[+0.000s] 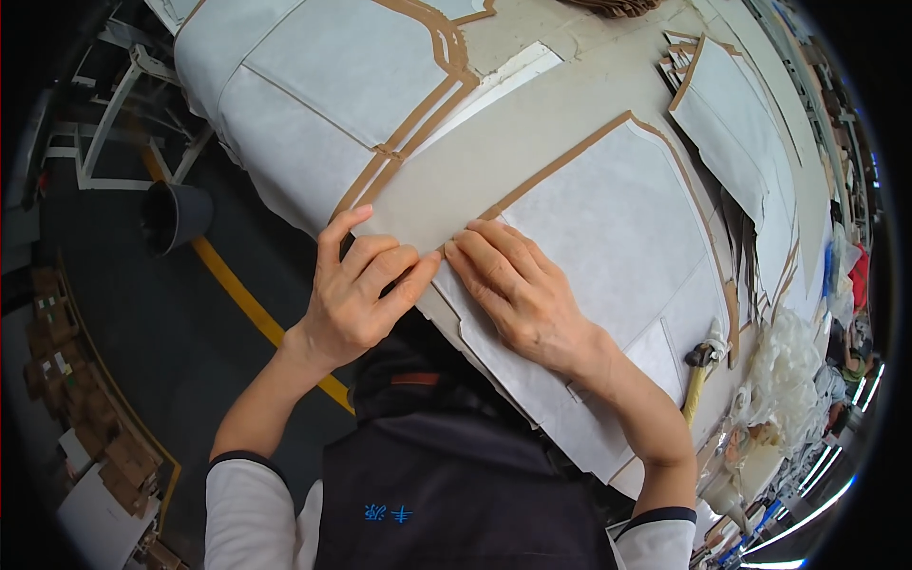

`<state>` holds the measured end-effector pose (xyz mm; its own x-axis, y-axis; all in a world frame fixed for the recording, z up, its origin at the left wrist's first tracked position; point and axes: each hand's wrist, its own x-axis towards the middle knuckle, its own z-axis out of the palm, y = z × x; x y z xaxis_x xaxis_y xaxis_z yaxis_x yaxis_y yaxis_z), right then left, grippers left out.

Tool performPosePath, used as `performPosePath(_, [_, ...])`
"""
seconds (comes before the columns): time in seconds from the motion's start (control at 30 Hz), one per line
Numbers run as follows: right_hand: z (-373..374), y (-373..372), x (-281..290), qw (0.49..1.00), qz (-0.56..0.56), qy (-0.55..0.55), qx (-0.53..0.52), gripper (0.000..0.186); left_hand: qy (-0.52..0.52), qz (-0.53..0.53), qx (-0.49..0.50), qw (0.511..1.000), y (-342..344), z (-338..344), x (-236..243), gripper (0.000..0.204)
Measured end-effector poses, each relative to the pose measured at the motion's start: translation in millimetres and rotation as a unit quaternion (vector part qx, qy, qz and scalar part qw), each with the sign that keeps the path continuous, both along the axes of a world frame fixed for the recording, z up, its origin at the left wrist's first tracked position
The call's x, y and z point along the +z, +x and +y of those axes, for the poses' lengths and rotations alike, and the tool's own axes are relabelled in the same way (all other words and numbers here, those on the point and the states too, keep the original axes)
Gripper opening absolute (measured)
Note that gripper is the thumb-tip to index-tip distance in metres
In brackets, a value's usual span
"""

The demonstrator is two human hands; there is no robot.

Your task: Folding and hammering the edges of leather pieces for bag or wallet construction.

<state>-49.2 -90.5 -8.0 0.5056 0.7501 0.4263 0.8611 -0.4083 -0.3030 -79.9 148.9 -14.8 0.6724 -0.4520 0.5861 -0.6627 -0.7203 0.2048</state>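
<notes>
White, brown-edged panel (608, 228) flat on the pale tabletop (446, 185), one corner at the near table edge, between both hands. Right hand (518, 290) over that corner, fingers bent and bunched, tips at the brown border; impossible to tell pinching from pressing. Left hand (356, 294) just beside, index finger raised and crooked, other fingers curled, thumb stretched toward the right fingertips; grip on the panel likewise unclear.

Likeliest trouble at the border: a crooked or wrinkled edge, from uneven fingertip pressure. Next, possible slipping over the table edge, from too strong a pull toward the body. On the right, some risk of snagging the yellow-handled tool (694, 389) or shifting the stacked panels (741, 133), from a wide swing of the panel.

Tight there, with crumpled clear plastic (784, 370) nearby too. More open room straight ahead: bare tabletop as far as the larger white panel (323, 66), draped over the left edge and probably easy to drag off. Below that side, only floor (256, 237) and a dark bucket (180, 217), well apart.
</notes>
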Motion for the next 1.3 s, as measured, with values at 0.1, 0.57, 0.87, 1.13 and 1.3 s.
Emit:
performPosePath(0.1, [1,0,-1,1.0,0.006,0.007,0.0,0.041,-0.004,-0.002,0.005,1.0,-1,0,1,0.017])
performPosePath(0.57, [6,-1,1,1.0,-0.003,0.015,-0.002,0.038,-0.049,0.043,0.036,0.997,-19,8,-5,0.025])
performPosePath(0.87, [9,1,3,1.0,-0.004,0.01,0.007,0.039,-0.078,0.039,0.062,0.994,-27,6,-12,0.034])
performPosePath(1.13, [9,1,4,1.0,0.004,0.01,0.025,0.04,-0.077,0.052,0.067,0.993,-35,3,-12,0.035])
performPosePath(1.3, [11,2,3,1.0,0.001,0.018,0.021,0.04,-0.075,0.059,0.079,0.992,-38,1,-14,0.035])
